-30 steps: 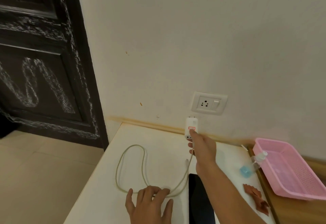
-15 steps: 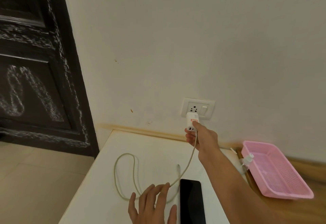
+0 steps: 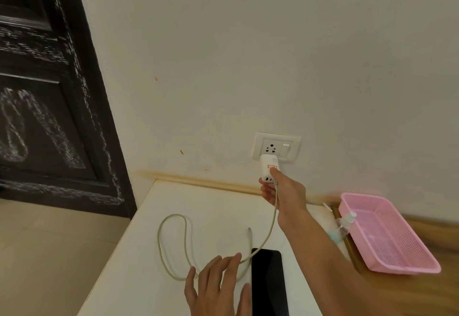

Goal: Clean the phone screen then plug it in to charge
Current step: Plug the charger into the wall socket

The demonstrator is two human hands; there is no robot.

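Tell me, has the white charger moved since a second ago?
Yes. The white charger, gripped by the right hand, has gone up toward the wall socket: it was below the socket, now its top overlaps the socket's lower edge.

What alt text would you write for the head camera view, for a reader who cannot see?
A person's right hand holds a white plastic charger block at the lower edge of a white wall socket, not yet plugged in. Its pale cable loops over a white table, passing under the flat left hand beside a black rectangular phone.
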